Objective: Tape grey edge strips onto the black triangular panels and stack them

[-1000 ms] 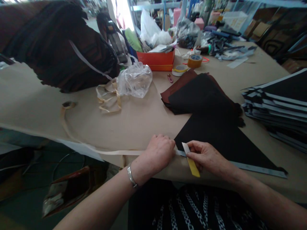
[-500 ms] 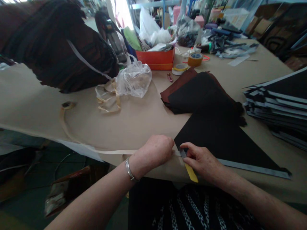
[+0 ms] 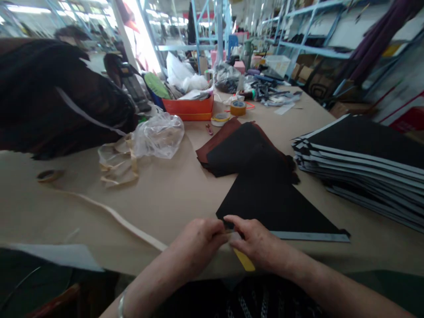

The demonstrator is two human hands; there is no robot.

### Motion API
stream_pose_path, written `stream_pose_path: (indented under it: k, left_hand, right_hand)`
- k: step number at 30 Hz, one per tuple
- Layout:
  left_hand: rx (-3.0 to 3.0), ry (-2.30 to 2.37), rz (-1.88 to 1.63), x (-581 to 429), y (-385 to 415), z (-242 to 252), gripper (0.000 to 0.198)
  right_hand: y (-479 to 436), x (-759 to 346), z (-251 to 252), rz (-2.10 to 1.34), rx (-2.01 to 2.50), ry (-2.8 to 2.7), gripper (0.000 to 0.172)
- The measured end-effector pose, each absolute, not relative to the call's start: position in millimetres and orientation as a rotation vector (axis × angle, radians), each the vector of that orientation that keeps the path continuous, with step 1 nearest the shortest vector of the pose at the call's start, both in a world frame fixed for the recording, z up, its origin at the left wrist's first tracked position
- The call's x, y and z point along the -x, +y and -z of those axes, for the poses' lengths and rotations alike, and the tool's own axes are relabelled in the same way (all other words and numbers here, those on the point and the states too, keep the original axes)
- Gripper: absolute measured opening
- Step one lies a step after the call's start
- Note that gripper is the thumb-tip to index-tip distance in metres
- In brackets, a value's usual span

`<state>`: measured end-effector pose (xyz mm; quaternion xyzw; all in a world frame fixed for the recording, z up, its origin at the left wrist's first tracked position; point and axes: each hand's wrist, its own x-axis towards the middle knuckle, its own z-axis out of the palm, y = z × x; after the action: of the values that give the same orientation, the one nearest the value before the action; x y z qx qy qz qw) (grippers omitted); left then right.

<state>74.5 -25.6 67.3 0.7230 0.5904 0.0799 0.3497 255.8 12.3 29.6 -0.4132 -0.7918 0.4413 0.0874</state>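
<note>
The left hand [image 3: 198, 240] and right hand [image 3: 256, 240] now meet fingertip to fingertip at the near corner of the black triangular sheet [image 3: 274, 205]. A second ago a small gap lay between them and the white tip of the yellow tool [image 3: 244, 260] stood clear above the edge. That tip is now tucked under the right fingers, and only the yellow end pokes out towards the person.

The right grip is clenched around the tool. The left grip is closed in a loose fist, seemingly pinching the end of the cream strip [image 3: 115, 216], which trails away to the left of that grip across the desk [image 3: 172, 190]. The grey tape [image 3: 311, 236] runs from the right grip along the sheet's near edge out to its far point, lying flat.

Judging by this, the work has drawn in to the very corner of the sheet, at the end of the tape line.

Beyond the grips lies a pile of dark pieces [image 3: 245, 150], and to the right of them a stack of black sheets [image 3: 364, 154].
</note>
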Motion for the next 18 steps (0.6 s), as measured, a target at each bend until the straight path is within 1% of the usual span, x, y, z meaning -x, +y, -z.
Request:
stream_pose_path:
  k: [1, 2, 4, 5, 7, 9, 12, 18]
  left_hand:
    - [-1.874, 1.576, -0.231, -71.3, -24.8, -64.6, 0.03]
    - [-1.893, 1.584, -0.263, -68.1, -23.9, -61.7, 0.03]
    - [-1.953, 1.537, -0.36, -63.9, -22.9, -55.4, 0.031]
    - [-1.984, 1.502, -0.405, -63.5, -22.9, -52.1, 0.03]
    - [-2.062, 1.433, -0.464, -66.4, -23.2, -45.1, 0.028]
    - [-2.155, 1.381, -0.479, -73.5, -23.1, -38.1, 0.027]
    - [-2.241, 1.395, -0.386, -85.7, -22.4, -30.0, 0.027]
    - [-2.275, 1.479, -0.193, -92.8, -21.1, -27.6, 0.025]
  right_hand:
    - [16.4, -265.7, -33.6, -1.375, 1.235, -2.261, 0.046]
    - [22.2, -278.4, -37.8, -1.436, 1.252, -2.157, 0.041]
    - [38.8, -311.2, -44.1, -1.502, 1.33, -1.96, 0.025]
    - [49.2, -330.2, -45.2, -1.493, 1.371, -1.878, 0.02]
    - [71.3, -369.4, -42.0, -1.369, 1.449, -1.793, 0.022]
    - [90.8, -404.2, -33.0, -1.115, 1.592, -1.862, 0.023]
    - [107.5, -437.1, -16.6, -0.816, 1.775, -2.007, 0.022]
    - [105.3, -438.5, -0.5, -0.788, 1.931, -2.056, 0.027]
